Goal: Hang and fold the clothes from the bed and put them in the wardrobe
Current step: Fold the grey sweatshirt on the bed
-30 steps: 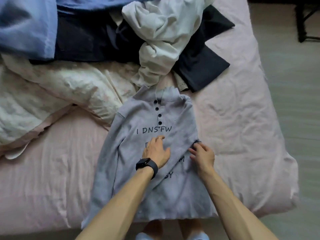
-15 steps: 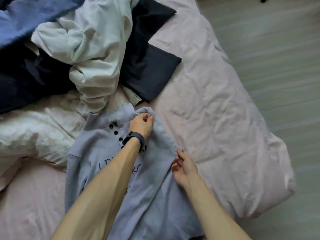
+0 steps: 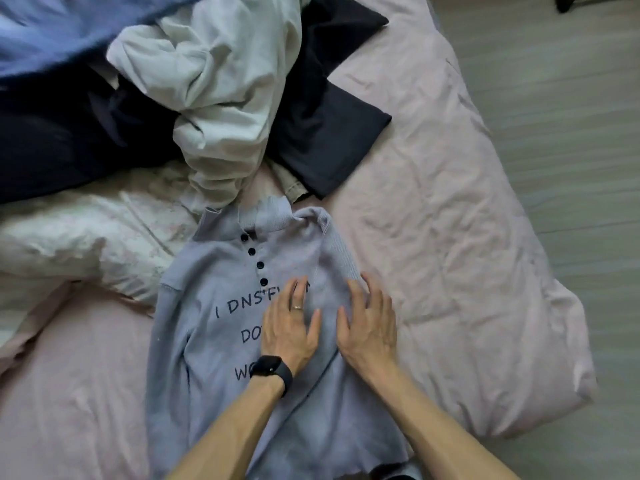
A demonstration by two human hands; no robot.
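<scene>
Pink bed sheet (image 3: pixel 79 393) bare at far left, then grey sweater (image 3: pixel 207 341) spread flat, its right sleeve folded inward. Left hand (image 3: pixel 289 329) and right hand (image 3: pixel 369 327) flat on the chest, fingers (image 3: pixel 356 289) spread, gripping nothing. Beyond, wide bare sheet to the bed's right edge (image 3: pixel 554 306).

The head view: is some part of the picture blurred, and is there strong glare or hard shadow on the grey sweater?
Head view: the blue cloth at top left is smeared by blur; the grey sweater with its printed letters is sharp enough; the light is soft and dim, no glare, only faint shadow under the left hand and right hand.
</scene>
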